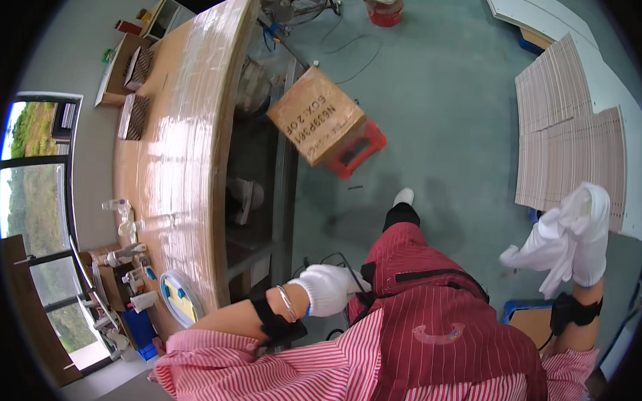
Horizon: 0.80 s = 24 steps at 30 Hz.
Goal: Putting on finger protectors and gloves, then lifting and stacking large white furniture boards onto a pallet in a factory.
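Note:
My left hand, in a white knit glove, is low beside my left hip, against the edge of my dark red striped apron. Its fingers look curled, with the tips hidden; a thin black cable loops right by them. Out to the right, my right hand is raised, gloved in white too. It is closed on a crumpled white cloth, possibly a loose glove, which hangs down to the left of the fingers. Black bands circle both forearms.
A plastic-wrapped workbench runs along the left. A cardboard box sits on a red stool ahead. Stacked flat cardboard stands at right. Beyond is a floor fan, with its cable across the floor; a red bucket is nearby.

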Motion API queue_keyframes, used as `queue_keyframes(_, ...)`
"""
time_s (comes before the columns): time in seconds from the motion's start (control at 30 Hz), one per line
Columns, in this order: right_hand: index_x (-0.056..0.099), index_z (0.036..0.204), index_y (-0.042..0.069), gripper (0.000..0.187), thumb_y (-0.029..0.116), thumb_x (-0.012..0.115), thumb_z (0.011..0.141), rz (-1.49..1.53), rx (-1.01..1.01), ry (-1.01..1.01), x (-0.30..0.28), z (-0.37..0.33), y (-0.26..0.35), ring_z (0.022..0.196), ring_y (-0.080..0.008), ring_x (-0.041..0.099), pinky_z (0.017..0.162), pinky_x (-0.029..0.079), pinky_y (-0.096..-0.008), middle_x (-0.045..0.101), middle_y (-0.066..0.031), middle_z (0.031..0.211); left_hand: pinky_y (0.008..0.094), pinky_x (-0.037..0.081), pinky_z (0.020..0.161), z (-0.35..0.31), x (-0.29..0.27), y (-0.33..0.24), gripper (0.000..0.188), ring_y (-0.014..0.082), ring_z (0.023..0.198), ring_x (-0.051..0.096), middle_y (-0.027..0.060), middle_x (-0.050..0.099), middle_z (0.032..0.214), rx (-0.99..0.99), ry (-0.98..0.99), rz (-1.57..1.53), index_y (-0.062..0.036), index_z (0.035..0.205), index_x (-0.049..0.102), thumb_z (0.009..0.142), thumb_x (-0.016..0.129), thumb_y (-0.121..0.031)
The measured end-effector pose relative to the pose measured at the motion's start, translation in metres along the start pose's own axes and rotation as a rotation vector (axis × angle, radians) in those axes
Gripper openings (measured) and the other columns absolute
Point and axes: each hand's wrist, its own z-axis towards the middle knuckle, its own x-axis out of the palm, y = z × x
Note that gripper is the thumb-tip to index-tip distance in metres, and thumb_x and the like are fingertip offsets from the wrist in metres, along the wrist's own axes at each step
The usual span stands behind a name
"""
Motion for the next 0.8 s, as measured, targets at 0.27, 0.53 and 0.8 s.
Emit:
queue_keyframes(0.27,0.049,0.134,0.005,0.049,0.019,0.067,0.092,0.288,0.214,-0.319,-0.049,0.030,0.011,0.112,-0.0221,0.059,0.097,0.051,-0.0363,0.056,-0.0093,0.123,0.0375,0.052,0.093,0.077,-0.072,0.029,0.035,0.0316,0.107,0.068,0.0139,0.072,0.114,-0.160,0.135,-0.148,-0.0098,0.127,0.063,0.094,0.066,-0.019)
queue_keyframes(0.53,0.047,0.138,0.006,0.050,0.020,0.064,0.093,-0.123,0.013,-0.446,-0.124,0.064,-0.012,0.113,-0.0197,0.054,0.099,0.045,-0.0334,0.051,-0.0069,0.124,0.0397,0.053,0.086,0.101,-0.130,0.038,0.029,0.0323,0.099,0.069,0.0116,0.074,0.101,-0.136,0.443,-0.097,-0.0112,0.109,0.075,0.086,0.071,-0.028)
queue_keyframes(0.8,0.049,0.129,0.003,0.059,0.018,0.071,0.077,-0.072,-0.042,-0.511,-0.230,0.103,0.005,0.104,-0.0182,0.057,0.094,0.048,-0.0309,0.056,-0.0067,0.114,0.0391,0.053,0.094,0.140,-0.104,-0.034,0.040,0.0330,0.113,0.067,0.0110,0.072,0.120,-0.423,0.609,0.438,-0.0145,0.125,0.071,0.086,0.067,-0.026)
